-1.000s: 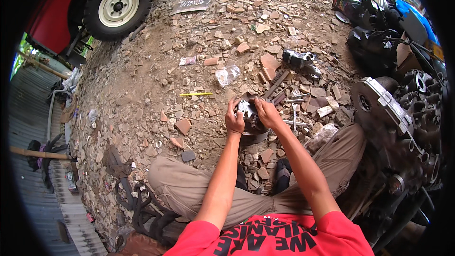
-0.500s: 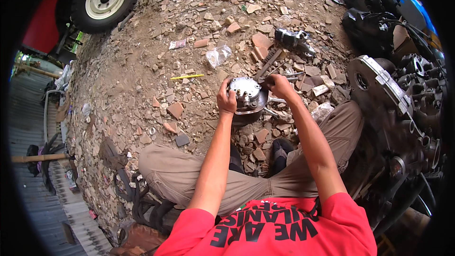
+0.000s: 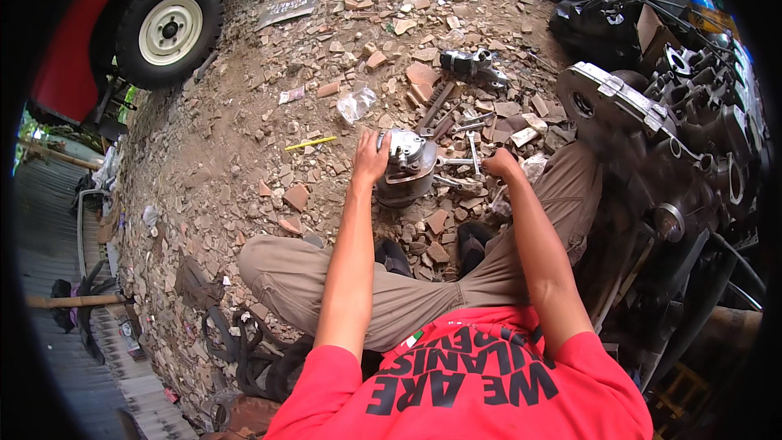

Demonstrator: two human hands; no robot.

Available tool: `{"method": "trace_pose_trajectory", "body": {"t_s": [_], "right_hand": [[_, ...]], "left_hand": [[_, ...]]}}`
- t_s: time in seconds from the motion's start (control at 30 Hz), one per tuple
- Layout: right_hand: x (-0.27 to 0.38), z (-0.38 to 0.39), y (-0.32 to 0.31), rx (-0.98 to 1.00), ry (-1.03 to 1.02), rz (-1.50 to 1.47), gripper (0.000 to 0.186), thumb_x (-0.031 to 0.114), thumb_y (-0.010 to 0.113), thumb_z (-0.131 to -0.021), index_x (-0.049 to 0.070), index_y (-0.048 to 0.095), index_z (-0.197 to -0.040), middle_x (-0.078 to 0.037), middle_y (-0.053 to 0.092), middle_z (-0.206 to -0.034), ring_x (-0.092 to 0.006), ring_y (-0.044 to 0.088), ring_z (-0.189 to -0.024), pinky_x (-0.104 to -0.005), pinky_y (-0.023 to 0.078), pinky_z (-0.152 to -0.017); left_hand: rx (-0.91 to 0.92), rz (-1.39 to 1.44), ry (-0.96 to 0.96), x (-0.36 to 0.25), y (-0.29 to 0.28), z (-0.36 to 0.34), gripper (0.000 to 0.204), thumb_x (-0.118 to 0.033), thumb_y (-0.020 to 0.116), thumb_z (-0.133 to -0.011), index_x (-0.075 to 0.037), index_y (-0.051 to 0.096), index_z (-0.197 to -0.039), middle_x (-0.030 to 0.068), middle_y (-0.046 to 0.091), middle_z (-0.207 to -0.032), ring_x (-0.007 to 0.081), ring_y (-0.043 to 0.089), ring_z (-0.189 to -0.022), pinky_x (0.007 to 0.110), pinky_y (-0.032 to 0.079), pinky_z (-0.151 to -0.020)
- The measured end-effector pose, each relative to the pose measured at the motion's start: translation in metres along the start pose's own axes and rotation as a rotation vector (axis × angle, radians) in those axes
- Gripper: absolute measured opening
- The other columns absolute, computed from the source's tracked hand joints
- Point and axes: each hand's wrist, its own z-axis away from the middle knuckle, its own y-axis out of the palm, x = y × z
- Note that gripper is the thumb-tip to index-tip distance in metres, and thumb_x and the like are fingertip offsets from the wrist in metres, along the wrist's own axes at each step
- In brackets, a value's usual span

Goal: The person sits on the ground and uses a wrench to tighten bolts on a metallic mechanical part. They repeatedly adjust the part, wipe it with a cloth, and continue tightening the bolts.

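My left hand [image 3: 371,155] grips the left side of a round metal component [image 3: 404,169], with a pale flanged top and a darker cylindrical body. My right hand [image 3: 500,165] is curled just right of a spanner [image 3: 475,152] lying among other tools; whatever its fingers hold, if anything, is too small to make out. A dark metal bar [image 3: 437,104] lies behind the component, and another dark-and-silver metal part [image 3: 474,67] sits farther back on the rubble.
Engine parts [image 3: 619,102] crowd my right side, with black bags [image 3: 590,28] behind. A red vehicle's wheel [image 3: 169,31] stands at upper left. Corrugated metal [image 3: 50,220] lines the left edge. Broken tile, a yellow stick [image 3: 309,143] and black tubing [image 3: 244,350] lie on the ground.
My right hand has left the component and moved right and toward the spanners, exposing the component's side. My left hand stays on it. The whole view has shifted slightly.
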Motion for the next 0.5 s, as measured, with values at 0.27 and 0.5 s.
{"method": "trace_pose_trajectory", "body": {"t_s": [0.27, 0.5], "right_hand": [[0.049, -0.045, 0.000, -0.040, -0.263, 0.123, 0.037, 0.022, 0.077, -0.080, -0.002, 0.073, -0.108, -0.026, 0.073, -0.101, -0.0393, 0.071, -0.095, -0.0443, 0.056, -0.085], [0.028, -0.060, 0.042, 0.406, -0.562, 0.962, 0.021, 0.016, 0.070, -0.079, 0.002, 0.075, -0.093, -0.021, 0.074, -0.094, -0.0343, 0.074, -0.091, -0.0434, 0.060, -0.080]], "left_hand": [[0.346, -0.349, 0.032, -0.047, -0.030, 0.009, 0.085, -0.054, 0.071, -0.085, -0.008, 0.043, -0.151, 0.0191, 0.031, -0.162, 0.0325, 0.030, -0.151, 0.061, 0.022, -0.120], [0.276, -0.073, -0.092, -0.033, -0.007, 0.016, 0.092, -0.051, 0.078, -0.079, 0.000, 0.045, -0.148, 0.0268, 0.032, -0.159, 0.0417, 0.040, -0.144, 0.047, 0.035, -0.118]]}}
